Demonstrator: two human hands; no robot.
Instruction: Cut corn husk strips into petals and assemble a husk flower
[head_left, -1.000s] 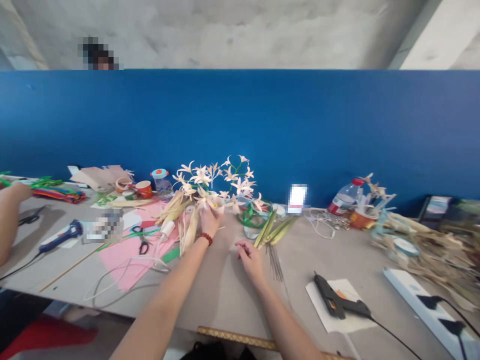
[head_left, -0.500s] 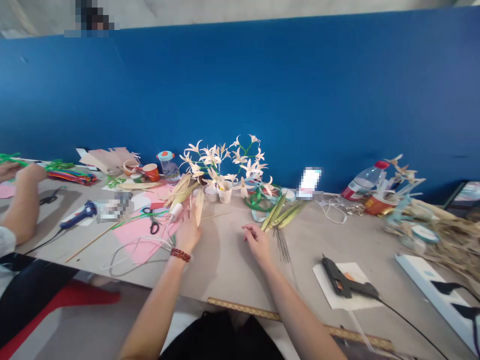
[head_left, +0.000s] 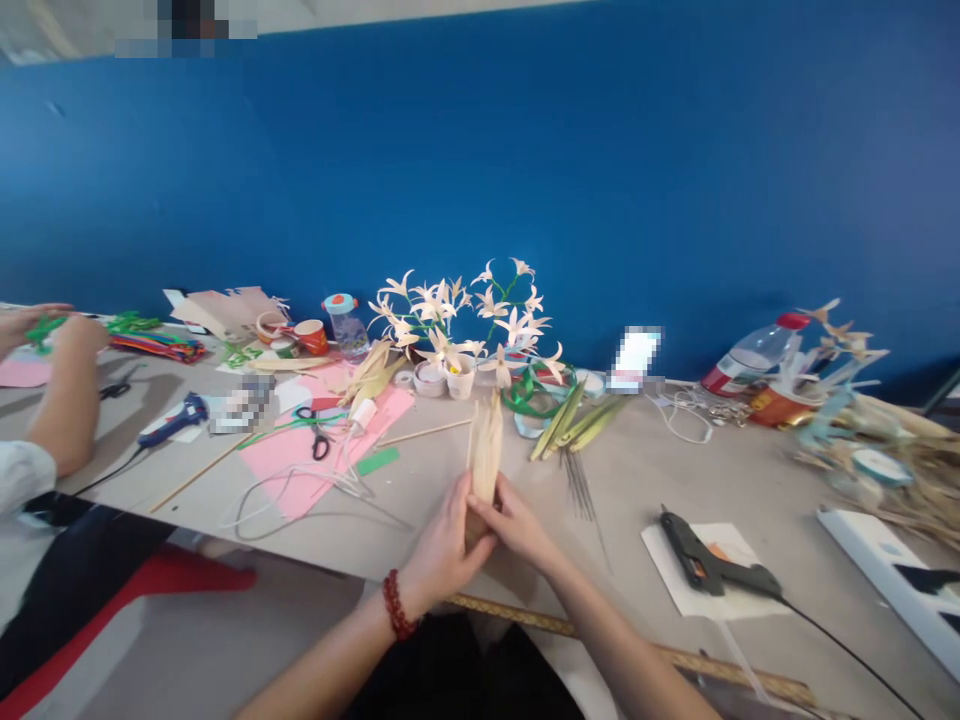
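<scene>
Right at the near edge of the desk (head_left: 420, 490) both hands have come together. The left hand (head_left: 444, 545), a red bead bracelet (head_left: 393, 605) on its wrist, and the right hand (head_left: 519, 525) are closed from either side on the foot of a bundle of pale husk strips (head_left: 486, 450), which stands upright between them. Half a second ago the left was out by the husk pile (head_left: 369, 375) with a strip, and the right lay loose on the desk; now the husk has been brought in close. Just to the right lie thin wires (head_left: 583, 490), and further right a black glue gun (head_left: 709, 568) on white paper (head_left: 675, 595). To the left, scissors (head_left: 319, 440) lie on pink paper (head_left: 285, 470). Further back are green leaf strips (head_left: 570, 425), white cups (head_left: 459, 382) and a spray of pale flowers (head_left: 465, 320) against the blue partition (head_left: 600, 200). At far left a co-worker's arm (head_left: 67, 400) rests on the desk
</scene>
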